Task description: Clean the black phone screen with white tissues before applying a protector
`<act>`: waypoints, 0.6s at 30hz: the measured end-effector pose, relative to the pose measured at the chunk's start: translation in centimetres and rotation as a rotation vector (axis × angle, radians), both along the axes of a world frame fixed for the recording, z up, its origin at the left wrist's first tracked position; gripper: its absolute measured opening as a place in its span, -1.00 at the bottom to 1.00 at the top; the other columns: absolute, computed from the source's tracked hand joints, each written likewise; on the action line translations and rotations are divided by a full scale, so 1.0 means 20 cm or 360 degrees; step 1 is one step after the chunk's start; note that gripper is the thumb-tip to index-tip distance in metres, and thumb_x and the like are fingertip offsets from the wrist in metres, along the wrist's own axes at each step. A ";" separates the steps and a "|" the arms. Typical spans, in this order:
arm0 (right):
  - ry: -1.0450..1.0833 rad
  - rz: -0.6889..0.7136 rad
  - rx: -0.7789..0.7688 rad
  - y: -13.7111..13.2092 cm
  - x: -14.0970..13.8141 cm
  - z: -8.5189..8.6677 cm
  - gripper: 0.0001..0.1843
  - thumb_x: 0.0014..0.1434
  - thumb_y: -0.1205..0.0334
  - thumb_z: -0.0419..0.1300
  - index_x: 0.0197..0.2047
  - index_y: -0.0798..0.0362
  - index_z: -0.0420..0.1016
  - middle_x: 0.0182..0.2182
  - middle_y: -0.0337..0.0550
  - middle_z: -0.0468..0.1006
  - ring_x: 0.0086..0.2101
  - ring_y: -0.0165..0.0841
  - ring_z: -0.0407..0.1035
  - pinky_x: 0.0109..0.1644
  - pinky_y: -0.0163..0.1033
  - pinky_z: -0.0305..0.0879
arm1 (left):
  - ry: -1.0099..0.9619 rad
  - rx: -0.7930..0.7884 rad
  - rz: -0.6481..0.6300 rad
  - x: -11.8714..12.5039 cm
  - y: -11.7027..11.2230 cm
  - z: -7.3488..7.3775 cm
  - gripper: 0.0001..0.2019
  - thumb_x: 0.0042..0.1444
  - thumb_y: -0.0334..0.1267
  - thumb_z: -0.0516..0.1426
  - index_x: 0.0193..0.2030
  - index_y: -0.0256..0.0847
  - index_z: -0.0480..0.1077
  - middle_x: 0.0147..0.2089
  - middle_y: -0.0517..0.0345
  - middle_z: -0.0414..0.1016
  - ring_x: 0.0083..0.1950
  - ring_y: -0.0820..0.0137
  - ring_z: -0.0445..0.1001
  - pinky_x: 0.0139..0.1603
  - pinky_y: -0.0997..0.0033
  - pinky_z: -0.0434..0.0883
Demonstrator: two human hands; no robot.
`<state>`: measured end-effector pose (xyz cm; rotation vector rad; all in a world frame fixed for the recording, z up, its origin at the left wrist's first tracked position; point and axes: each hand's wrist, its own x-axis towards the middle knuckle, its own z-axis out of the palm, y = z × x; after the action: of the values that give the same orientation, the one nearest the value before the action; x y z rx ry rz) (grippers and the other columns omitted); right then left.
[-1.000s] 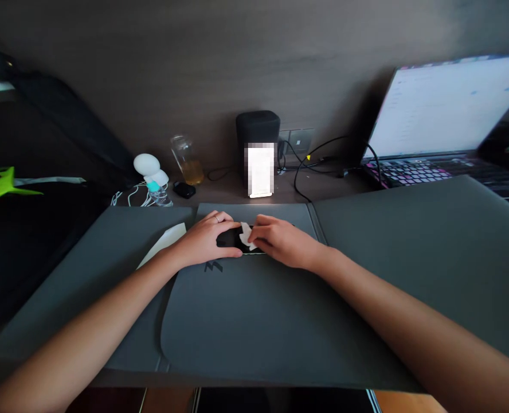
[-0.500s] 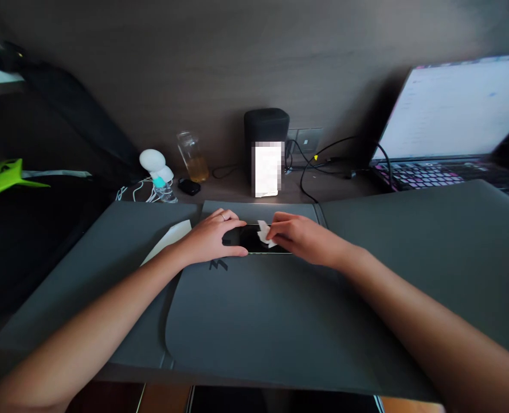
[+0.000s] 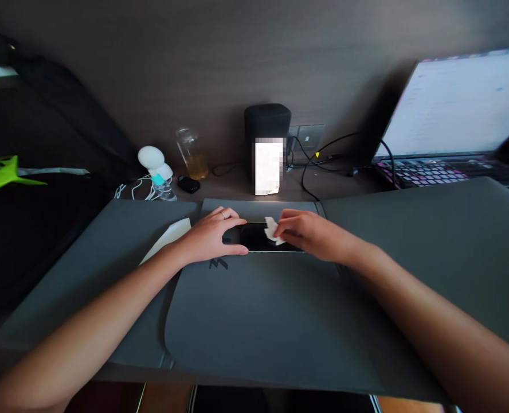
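Observation:
A black phone [image 3: 254,236] lies flat on a grey desk mat [image 3: 254,321], screen up. My left hand [image 3: 211,235] grips the phone's left end, thumb along its near edge, a ring on one finger. My right hand [image 3: 310,235] pinches a small white wipe [image 3: 272,230] and presses it onto the screen near the phone's middle. The right end of the phone is hidden under my right hand.
A white paper slip [image 3: 168,240] lies left of my left hand. At the back stand a black speaker [image 3: 267,123], a glass jar [image 3: 190,152], a white mushroom-shaped lamp [image 3: 153,163] and cables [image 3: 310,166]. An open laptop [image 3: 456,120] sits at the right. A green object [image 3: 0,172] is at far left.
My right hand has slid the white wipe to the right across the phone screen, uncovering more of the dark glass. My left hand stays on the phone's left end.

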<state>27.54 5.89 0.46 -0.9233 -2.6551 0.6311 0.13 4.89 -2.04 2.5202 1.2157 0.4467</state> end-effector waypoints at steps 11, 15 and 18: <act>-0.0052 0.0018 -0.0028 0.00 0.03 0.01 -0.82 0.22 0.41 0.13 -0.25 0.05 0.57 -0.24 -0.14 0.45 -0.35 -0.41 0.38 -0.19 -0.25 0.30 | 0.0021 0.0008 -0.0009 0.00 0.00 -0.01 -0.43 0.12 0.14 0.20 0.21 -0.02 0.36 0.09 0.08 0.37 0.15 0.14 0.31 0.20 0.13 0.30; 0.0039 0.0087 0.0073 -0.02 -0.02 0.00 -0.78 0.25 0.41 0.09 -0.17 0.06 0.56 -0.22 -0.09 0.44 -0.26 -0.35 0.39 -0.12 -0.22 0.30 | 0.0021 0.0010 -0.0003 0.00 0.00 -0.01 -0.43 0.11 0.14 0.21 0.22 -0.01 0.36 0.09 0.08 0.37 0.15 0.14 0.32 0.19 0.12 0.31; -0.0003 0.0135 -0.0028 0.00 0.01 0.02 -0.79 0.24 0.40 0.10 -0.25 0.06 0.57 -0.25 -0.11 0.46 -0.29 -0.36 0.40 -0.15 -0.23 0.31 | 0.0022 0.0007 0.0003 -0.01 0.00 -0.02 -0.43 0.11 0.14 0.20 0.23 0.01 0.34 0.11 0.08 0.36 0.16 0.13 0.31 0.20 0.10 0.30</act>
<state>27.79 5.83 0.81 -0.8199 -2.7066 0.6736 -0.06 4.96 -2.37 2.5299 1.2235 0.4336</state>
